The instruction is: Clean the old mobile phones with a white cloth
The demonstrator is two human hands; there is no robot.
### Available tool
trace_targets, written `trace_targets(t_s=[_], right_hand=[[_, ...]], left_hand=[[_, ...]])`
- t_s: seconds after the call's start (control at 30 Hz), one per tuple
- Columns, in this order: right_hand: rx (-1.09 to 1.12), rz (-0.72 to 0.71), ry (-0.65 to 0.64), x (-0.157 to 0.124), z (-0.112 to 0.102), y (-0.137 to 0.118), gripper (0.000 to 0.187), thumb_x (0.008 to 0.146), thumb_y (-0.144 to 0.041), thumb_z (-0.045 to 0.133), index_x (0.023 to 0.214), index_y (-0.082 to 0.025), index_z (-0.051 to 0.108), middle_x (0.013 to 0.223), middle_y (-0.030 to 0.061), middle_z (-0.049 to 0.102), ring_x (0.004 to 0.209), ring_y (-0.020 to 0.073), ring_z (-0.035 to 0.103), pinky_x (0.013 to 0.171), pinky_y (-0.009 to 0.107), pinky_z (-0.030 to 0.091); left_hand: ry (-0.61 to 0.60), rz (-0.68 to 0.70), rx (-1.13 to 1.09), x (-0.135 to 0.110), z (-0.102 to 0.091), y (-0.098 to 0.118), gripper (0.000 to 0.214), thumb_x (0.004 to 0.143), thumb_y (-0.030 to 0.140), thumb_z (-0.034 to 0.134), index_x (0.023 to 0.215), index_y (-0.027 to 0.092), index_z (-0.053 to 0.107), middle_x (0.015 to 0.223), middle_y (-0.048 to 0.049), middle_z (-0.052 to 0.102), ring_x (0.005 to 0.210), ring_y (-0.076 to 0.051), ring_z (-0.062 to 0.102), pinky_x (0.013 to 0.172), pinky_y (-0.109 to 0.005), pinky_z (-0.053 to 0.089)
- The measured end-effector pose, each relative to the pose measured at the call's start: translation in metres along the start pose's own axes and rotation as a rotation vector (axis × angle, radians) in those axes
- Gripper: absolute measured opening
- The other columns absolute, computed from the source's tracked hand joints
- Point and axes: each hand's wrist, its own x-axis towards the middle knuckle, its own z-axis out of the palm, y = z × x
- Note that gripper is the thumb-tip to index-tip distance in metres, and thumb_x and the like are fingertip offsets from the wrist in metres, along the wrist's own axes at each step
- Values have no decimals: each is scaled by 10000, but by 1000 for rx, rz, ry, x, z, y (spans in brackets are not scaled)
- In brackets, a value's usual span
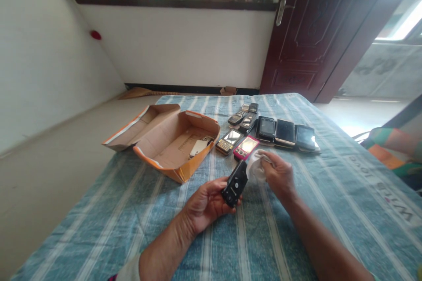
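My left hand [211,204] is closed around a black mobile phone [235,185], held tilted above the cloth with a small round emblem facing me. In my right hand [278,173] is a crumpled white cloth [257,166], pinched between thumb and fingers at the phone's right edge; whether it touches the phone I cannot tell. Just beyond lies a pink phone [247,146], with a gold-and-black keypad phone [230,141] to its left. Farther back are several older keypad phones [238,117]. Stacked dark touchscreen phones [285,132] sit to the right.
An open orange-and-brown cardboard box [171,140] stands left of the phones, its lid folded back, with a white phone [199,147] inside. A blue striped cloth [132,228] covers the table. Behind are a wall, a window ledge [178,3] and a dark red door [306,26].
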Motion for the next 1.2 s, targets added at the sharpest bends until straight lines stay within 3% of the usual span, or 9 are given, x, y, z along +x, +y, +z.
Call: trace_targets(t_s=[0.27, 0.43, 0.6, 0.77, 0.9, 1.2], right_hand=[[128, -36, -298, -13, 6, -23, 314, 809, -395, 621, 1036, -204, 726, 968, 58, 703, 867, 211, 644, 776, 321, 494], [110, 94, -279, -16, 13, -23, 283, 780, -370, 625, 984, -201, 727, 842, 27, 719, 746, 186, 648, 699, 297, 499], [70, 139, -151, -11, 8, -15, 231, 734, -293, 596, 889, -203, 742, 806, 17, 727, 699, 183, 648, 656, 289, 503], [63, 4, -41, -9, 4, -12, 256, 754, -237, 576, 954, -218, 736, 898, 34, 727, 790, 199, 653, 701, 302, 506], [54, -138, -72, -12, 7, -16, 249, 786, -224, 605, 1003, -232, 726, 908, 36, 713, 805, 189, 646, 717, 302, 498], [103, -199, -330, -16, 7, -22, 375, 820, -169, 550, 1170, -226, 672, 1017, 42, 719, 903, 199, 671, 791, 319, 521]], left_hand=[[6, 31, 6, 0, -1, -1, 335, 717, 195, 713, 1026, 73, 672, 833, -134, 738, 693, -208, 712, 572, -250, 579], [-12, 48, 66, -2, 3, -2, 360, 704, 246, 771, 1006, 69, 689, 820, -127, 731, 683, -188, 700, 597, -243, 580], [-18, 56, 118, -3, 6, -2, 461, 676, 275, 817, 1064, 65, 682, 836, -128, 727, 682, -170, 684, 597, -226, 567], [-19, 72, 142, -3, 6, -2, 449, 695, 305, 815, 1061, 76, 690, 838, -113, 719, 697, -165, 674, 610, -229, 554], [-4, 81, 162, -4, 7, -2, 479, 692, 324, 820, 1085, 85, 687, 850, -113, 720, 712, -174, 672, 625, -245, 541], [56, 86, 200, -5, 8, 0, 493, 651, 248, 835, 1097, 93, 693, 855, -98, 721, 692, -159, 660, 618, -257, 535]])
